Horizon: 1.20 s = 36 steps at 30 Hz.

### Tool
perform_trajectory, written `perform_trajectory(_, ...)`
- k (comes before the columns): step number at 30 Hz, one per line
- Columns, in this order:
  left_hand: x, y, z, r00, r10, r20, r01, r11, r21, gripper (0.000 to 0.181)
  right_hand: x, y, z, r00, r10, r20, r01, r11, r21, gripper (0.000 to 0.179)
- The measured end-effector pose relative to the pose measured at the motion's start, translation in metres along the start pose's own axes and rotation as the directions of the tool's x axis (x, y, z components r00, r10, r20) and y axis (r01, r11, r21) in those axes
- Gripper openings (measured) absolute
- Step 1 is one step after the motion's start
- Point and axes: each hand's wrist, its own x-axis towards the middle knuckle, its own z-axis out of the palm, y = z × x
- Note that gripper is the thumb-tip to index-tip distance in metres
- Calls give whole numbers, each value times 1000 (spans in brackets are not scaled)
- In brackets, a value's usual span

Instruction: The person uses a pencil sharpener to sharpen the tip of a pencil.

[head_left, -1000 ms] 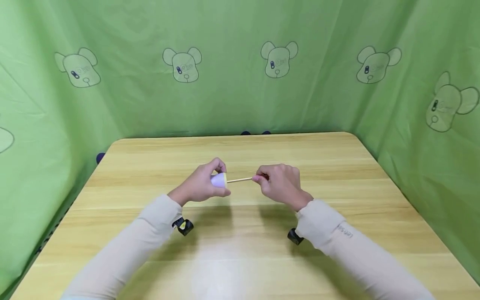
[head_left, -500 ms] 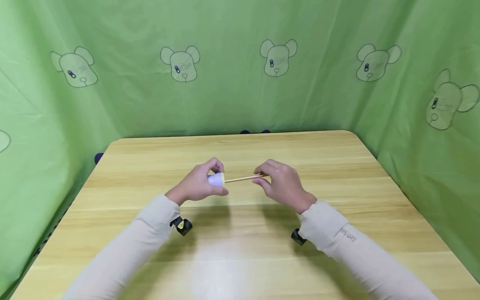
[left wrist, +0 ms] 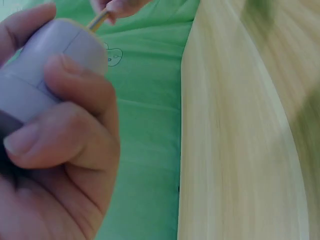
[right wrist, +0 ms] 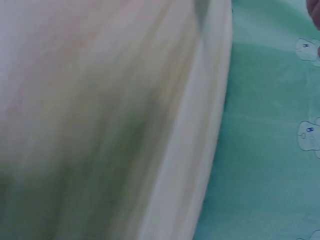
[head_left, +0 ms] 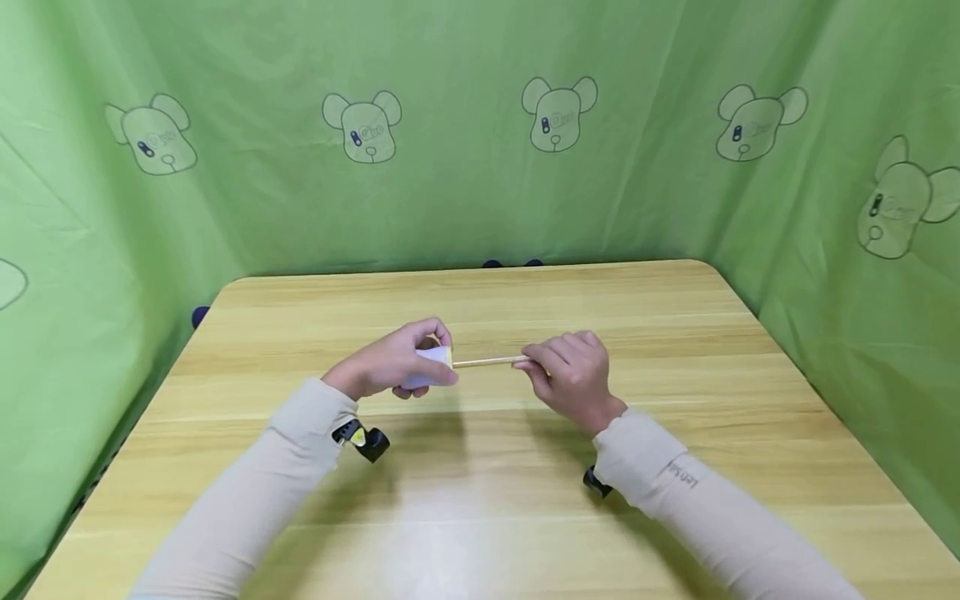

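My left hand (head_left: 390,360) grips a small lavender pencil sharpener (head_left: 436,353) with a pale yellow rim, held sideways above the table. Close up in the left wrist view, a seam runs round the sharpener (left wrist: 82,50), and my fingers curl about its body. A thin gold-coloured pencil (head_left: 489,362) has one end at the sharpener's rim; how deep it sits is hidden. My right hand (head_left: 576,375) pinches the pencil's other end between thumb and curled fingers. Only a sliver of the right hand (right wrist: 315,12) shows in the right wrist view.
Beneath both hands lies a light wood table (head_left: 480,500) with rounded far corners. Green curtain (head_left: 465,200) printed with bear heads surrounds its back and sides. A black wrist camera (head_left: 371,443) hangs under the left sleeve, another (head_left: 597,483) under the right.
My right hand has loosened, turned and closed again on the pencil. The left hand has rolled round, so its thumb now lies across the sharpener's front. The pencil stays at the rim.
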Motion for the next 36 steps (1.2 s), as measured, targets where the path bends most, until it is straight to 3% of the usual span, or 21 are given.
perform_trajectory(3,-1,1,0,998,-46,45,47,998,-29,37,-4,0,2,997,-52,-59,51,999,-19,33)
perform_trajectory(6,-1,0,1,996,-70,51,72,997,-41,38,-5,-1,3,997,-54,-53,53,998,-20,33)
perform_trajectory(14,1,-3,2,998,-68,-12,68,998,0,40,-1,-9,-2,994,51,93,-47,998,-44,37)
perform_trajectory(22,0,-6,6,998,-50,-47,52,998,39,44,5,-11,-11,956,115,269,-117,993,-8,43)
perform_trajectory(25,2,-7,8,997,-32,-67,35,999,42,46,9,-9,-15,931,134,341,-144,990,6,46)
perform_trajectory(30,3,-11,12,993,22,-114,-13,997,75,49,17,-7,-20,867,177,466,-210,978,19,52)
perform_trajectory(33,3,-14,14,987,76,-141,-54,986,155,50,20,-6,-23,812,205,546,-266,963,35,47)
perform_trajectory(36,4,-15,16,977,142,-160,-96,959,267,51,23,-7,-26,741,247,625,-341,939,33,42)
